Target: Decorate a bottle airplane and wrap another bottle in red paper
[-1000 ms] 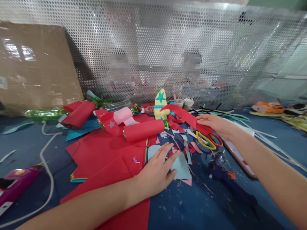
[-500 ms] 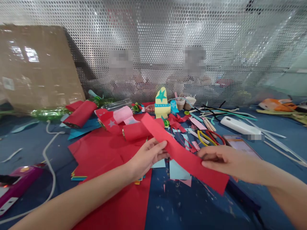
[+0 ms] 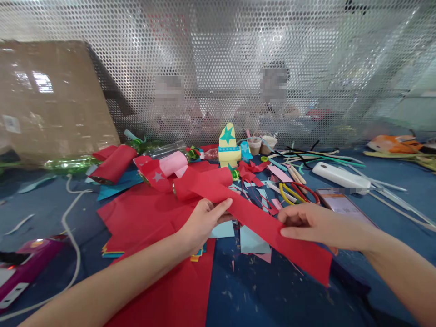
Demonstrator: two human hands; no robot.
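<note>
A long red paper strip [image 3: 259, 222] stretches slantwise between my two hands above the table. My left hand [image 3: 207, 218] pinches it near its upper left part, thumb on top. My right hand [image 3: 309, 225] grips its far edge lower down, thumb over the paper and the other fingers partly hidden. Under and left of my left arm lie large red paper sheets [image 3: 136, 213], with coloured sheets showing beneath. Just beyond the strip's upper end lies a bottle wrapped in red paper [image 3: 218, 177], its green neck pointing right.
Paper-wrapped bottles [image 3: 117, 163], a yellow paper piece with a green star [image 3: 227, 141] and scraps lie at the back. On the right are scissors [image 3: 294, 193], a phone [image 3: 344, 204] and a white glue gun [image 3: 340, 177]. A purple power strip [image 3: 30, 263] sits left.
The red strip has been lowered and flattened a little, its upper end shifting left and down, its lower end right. Both hands have moved slightly left and keep their hold.
</note>
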